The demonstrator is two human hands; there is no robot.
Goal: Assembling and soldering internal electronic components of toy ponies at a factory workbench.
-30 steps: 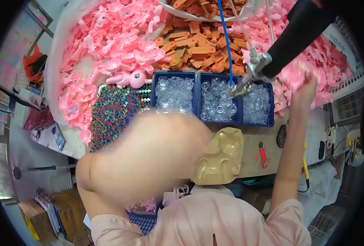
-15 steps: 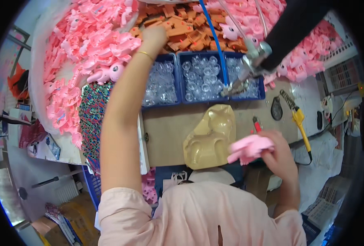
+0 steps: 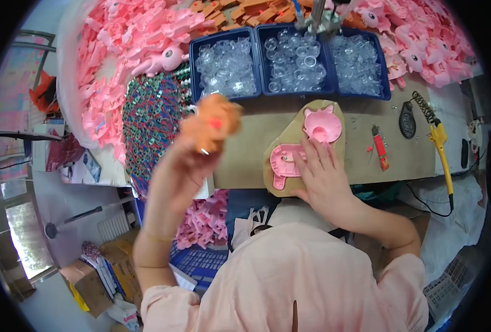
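An orange plastic part (image 3: 219,113) with a red spot, blurred by motion, is gripped in my left hand (image 3: 180,166), raised over the front of the table. A tan moulded holder (image 3: 294,131) lies on the table near its front edge. Seated in the holder is a pink animal-shaped plastic shell half (image 3: 327,120), hollow side up, with eared head and body. My right hand (image 3: 327,180) rests flat on the shell's body with fingers stretched out, hiding part of it.
Behind stand blue bins (image 3: 261,91) of clear plastic pieces. Pink shells (image 3: 157,33) and orange parts (image 3: 245,14) are heaped beyond them. Bundled wired parts (image 3: 151,122) lie left. Red-handled cutters (image 3: 380,152) and a yellow soldering iron (image 3: 440,144) lie right; a metal fixture (image 3: 320,22) hangs above.
My left hand has come back from the orange pile with an orange part. My right hand has set the pink shell into the holder and now lies flat on it. The view has shifted.
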